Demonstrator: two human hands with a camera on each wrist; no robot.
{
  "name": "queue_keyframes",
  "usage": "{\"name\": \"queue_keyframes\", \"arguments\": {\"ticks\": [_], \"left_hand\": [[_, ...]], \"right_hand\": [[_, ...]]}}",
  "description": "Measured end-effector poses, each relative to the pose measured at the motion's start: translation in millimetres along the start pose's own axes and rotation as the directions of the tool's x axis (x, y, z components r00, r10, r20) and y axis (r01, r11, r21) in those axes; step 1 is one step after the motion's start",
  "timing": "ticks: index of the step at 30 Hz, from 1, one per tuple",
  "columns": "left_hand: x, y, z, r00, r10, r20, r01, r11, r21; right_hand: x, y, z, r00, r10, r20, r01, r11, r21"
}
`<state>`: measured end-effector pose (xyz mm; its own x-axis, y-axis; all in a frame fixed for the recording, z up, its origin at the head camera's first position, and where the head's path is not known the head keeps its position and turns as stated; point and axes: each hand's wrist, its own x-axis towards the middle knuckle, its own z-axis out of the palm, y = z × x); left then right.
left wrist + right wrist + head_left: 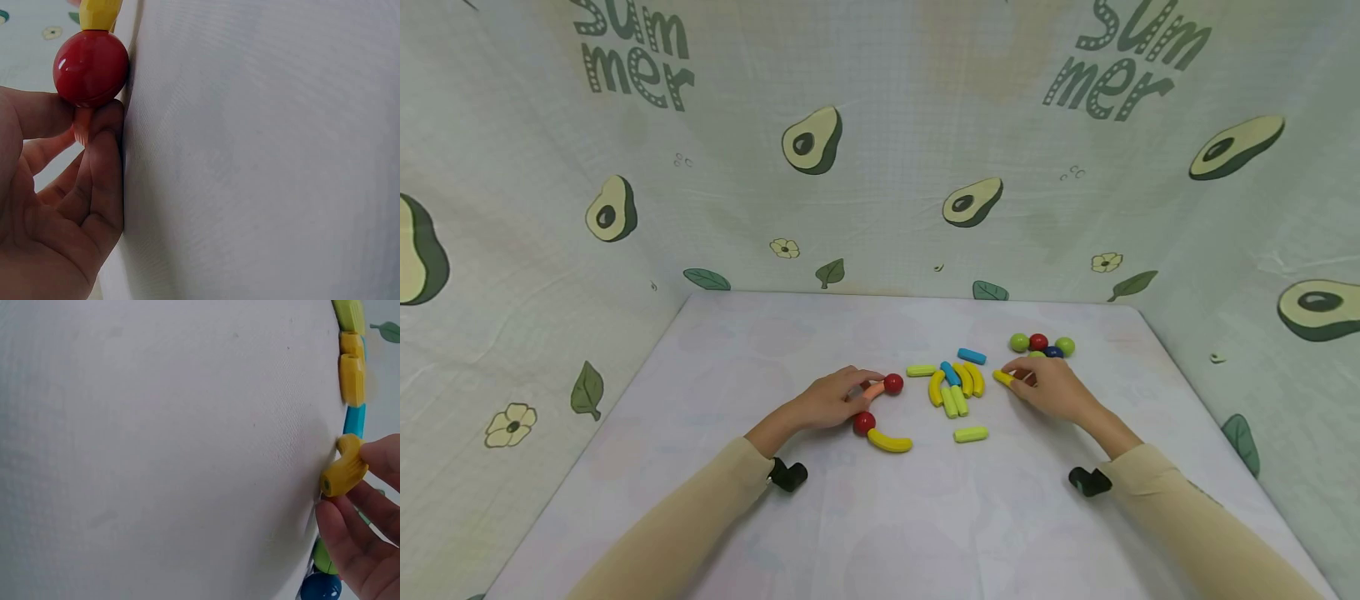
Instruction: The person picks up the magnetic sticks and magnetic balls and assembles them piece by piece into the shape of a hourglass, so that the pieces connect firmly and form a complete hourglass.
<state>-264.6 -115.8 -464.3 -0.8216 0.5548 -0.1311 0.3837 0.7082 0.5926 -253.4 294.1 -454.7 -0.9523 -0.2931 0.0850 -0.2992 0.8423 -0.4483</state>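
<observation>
At the table's (820, 517) 2 o'clock side, a small yellow piece (1002, 377) is pinched between the thumb and fingertips of the right hand (1051, 388); whether the tabletop is touched by it cannot be told. Over at 9 o'clock, well apart, an orange piece (874, 390) is gripped by the left hand (835, 398), fingers curled and thumb set against it. At its 2 o'clock end a glossy red ball (893, 383) is met; towards 6 o'clock, a lower red ball (864, 423) is seen, and by that ball a yellow banana-shaped piece (890, 442) is touched at 4 o'clock.

Now between the hands: 3 yellow curved pieces (963, 381), 3 lime sticks (959, 400) and 1 blue stick (950, 372) are loosely bunched. A lone blue bar (972, 356) is spotted at 10 o'clock from the pinched piece, a lone lime bar (971, 434) at 7. Just beyond the right hand, at 2 o'clock, green, red and blue balls (1038, 342) are clustered, partly hidden. Beige sleeves (677, 525) are worn, and everything is backed at 12 by an avocado-printed cloth (880, 150).
</observation>
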Motion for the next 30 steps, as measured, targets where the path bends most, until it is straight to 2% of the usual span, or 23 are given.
{"name": "queue_keyframes", "arguments": {"ticks": [13,22,30], "left_hand": [[1.3,-3.6,2.6,1.000,0.002,-0.011,-0.002,1.000,-0.005],[0.3,-5.1,3.5,1.000,-0.005,-0.028,0.004,1.000,-0.028],[0.2,-3.5,3.1,0.999,-0.005,-0.032,0.004,0.999,-0.049]], "right_hand": [[1,-1,-0.6,1.000,-0.015,-0.016,0.014,1.000,-0.019],[7,-24,-1.4,0.998,-0.050,-0.040,0.051,0.998,0.031],[17,-53,7.4,0.997,-0.074,-0.014,0.075,0.992,0.097]]}}
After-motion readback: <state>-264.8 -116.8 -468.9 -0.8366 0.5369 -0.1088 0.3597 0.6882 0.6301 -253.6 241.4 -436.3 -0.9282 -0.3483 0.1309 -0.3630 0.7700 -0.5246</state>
